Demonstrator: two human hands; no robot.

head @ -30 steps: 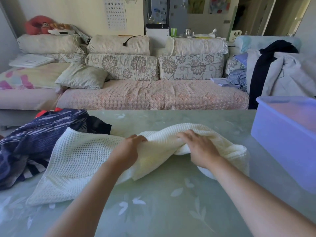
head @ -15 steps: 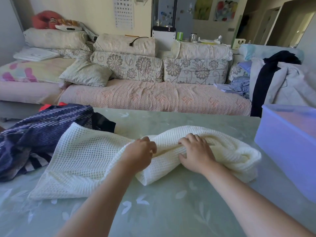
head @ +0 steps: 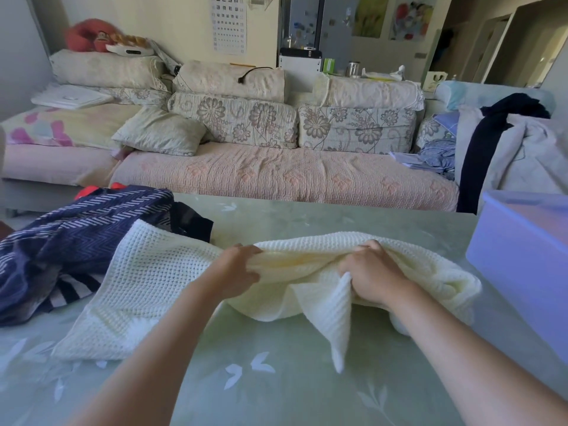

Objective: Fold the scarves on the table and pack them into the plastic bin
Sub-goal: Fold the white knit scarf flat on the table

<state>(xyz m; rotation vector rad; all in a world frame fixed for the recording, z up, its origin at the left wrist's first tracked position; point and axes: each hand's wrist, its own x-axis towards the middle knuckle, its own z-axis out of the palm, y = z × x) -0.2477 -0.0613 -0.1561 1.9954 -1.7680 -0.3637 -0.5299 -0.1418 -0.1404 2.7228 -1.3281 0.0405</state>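
Hands: left hand (head: 238,270) and right hand (head: 370,272) both grip bunched cream scarf (head: 147,281)
Scarf: lifted mid-tabletop (head: 307,379), one corner hanging
Bin (head: 522,259): right, apart
Dark scarf (head: 70,229): left

- Single head-worn wide-angle view; looked forward and down across the worktop (head: 307,395).
- Sat close, worktop filled the lower half.
- Faced the sofa (head: 276,176) behind it.

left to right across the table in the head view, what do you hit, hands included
navy patterned scarf → flat end of the cream knit scarf → left hand → right hand → plastic bin
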